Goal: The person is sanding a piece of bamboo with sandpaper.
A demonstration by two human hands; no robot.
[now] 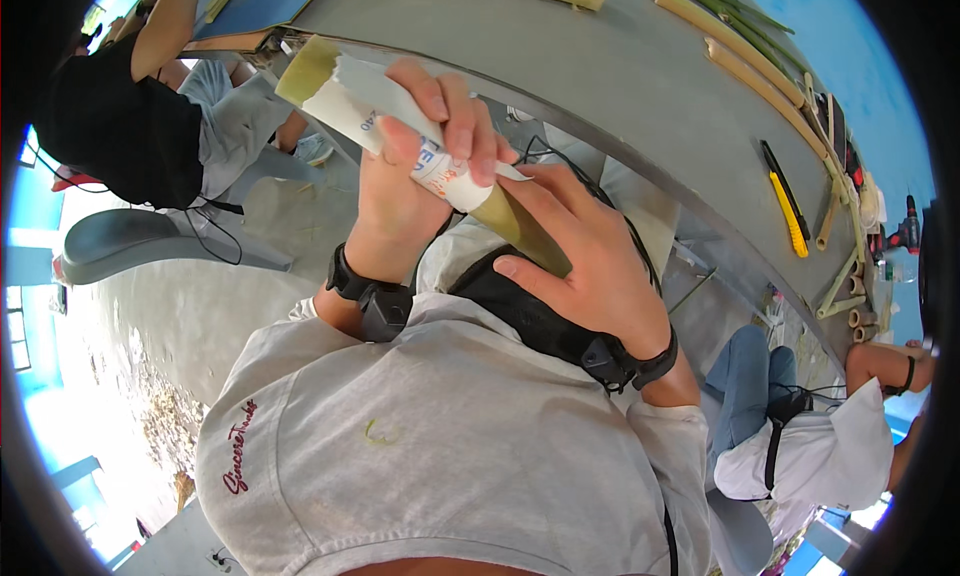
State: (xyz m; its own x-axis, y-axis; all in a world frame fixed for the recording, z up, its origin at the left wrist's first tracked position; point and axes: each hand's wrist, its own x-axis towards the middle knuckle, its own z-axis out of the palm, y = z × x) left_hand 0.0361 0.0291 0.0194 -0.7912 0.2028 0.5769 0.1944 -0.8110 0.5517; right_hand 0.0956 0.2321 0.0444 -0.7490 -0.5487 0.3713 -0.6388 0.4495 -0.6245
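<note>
A wide piece of bamboo (517, 226), pale green-yellow, slants across my lap just in front of the table edge. Round its middle lies a white printed sheet (345, 96) with a torn edge, like the back of sandpaper. My left hand (430, 141) is closed over the sheet, pressing it to the bamboo, with the thumb on the near side and the fingers over the top. My right hand (590, 261) grips the bamboo's lower right end between thumb and fingers. The sheet's inner face is hidden.
On the grey table (480, 36) a yellow-and-black utility knife (788, 206) lies to the right, near long bamboo strips (745, 66). A cordless drill (905, 231) is at the far right. One person sits at left beside a grey chair (125, 244), another at right.
</note>
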